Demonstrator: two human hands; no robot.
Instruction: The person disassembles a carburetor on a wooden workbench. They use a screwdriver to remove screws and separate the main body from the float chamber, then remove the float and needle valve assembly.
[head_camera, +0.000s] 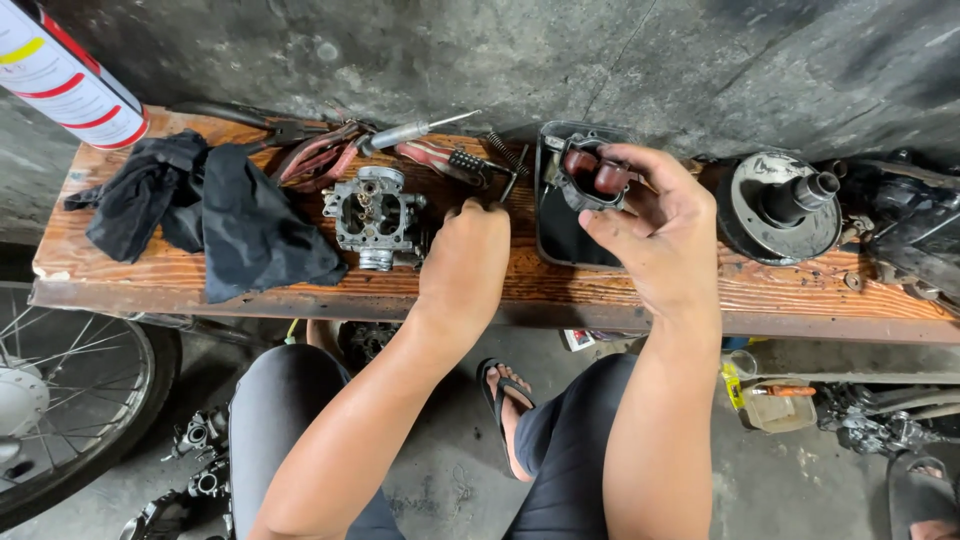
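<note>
two hands over carburetor parts on a plank counter

the right hand (655, 225) is raised just above the wooden counter (560, 290), its thumb and fingers pinched on a small dark carburetor part with brown rounded floats (592, 175). the part sits in the fingertips over a black shallow tray (560, 240) that rests on the counter directly under it.

the left hand (465, 260) rests on the counter just left of the tray, curled shut with the knuckles up; the fingertips are tucked toward the far side, and i cannot tell whether they hold anything small.

just left of that hand stands a grey metal carburetor body (375, 215), open side up, near the middle of the counter. behind it lie red-handled pliers (320, 150) and a screwdriver (415, 130), with a small black spring (500, 150) close by. a crumpled black cloth (215, 215) covers the left part of the counter, and a white spray can with red bands (65, 75) lies at the far left corner. to the right of the tray sits a round metal part with a dark central stub (785, 205).

below the counter, a spoked wheel (60, 400) shows at the left, and a foot in a black sandal (505, 405) rests on the concrete floor.
</note>
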